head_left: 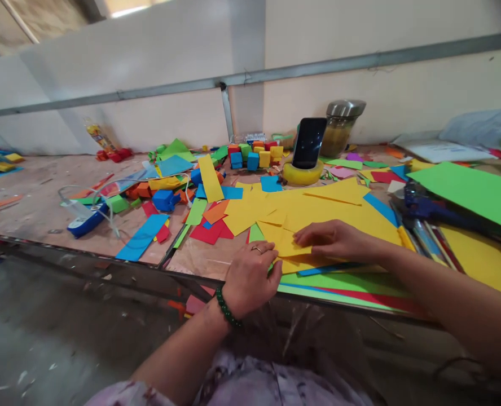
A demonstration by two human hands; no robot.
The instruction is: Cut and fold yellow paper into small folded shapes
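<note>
Patterned clothing (271,386) is showing at bottom. Left hand (253,276), fingers curled, is lying at left of yellow paper (285,245) on the table (43,194); right hand (335,241), fingers bent, is covering its right end; can't tell if either is gripping.

Pretty messy table (43,206): coloured sheets (339,210) piled under the right hand (333,241), blue paper strip (143,237) left of the left hand (250,277).

The phone (308,144) hides part of the jar (338,134). Print on the bottle (100,137) is too small to read. The right edge cuts off the green sheet (474,192); the right hand (333,241) covers some yellow paper (326,210).
</note>
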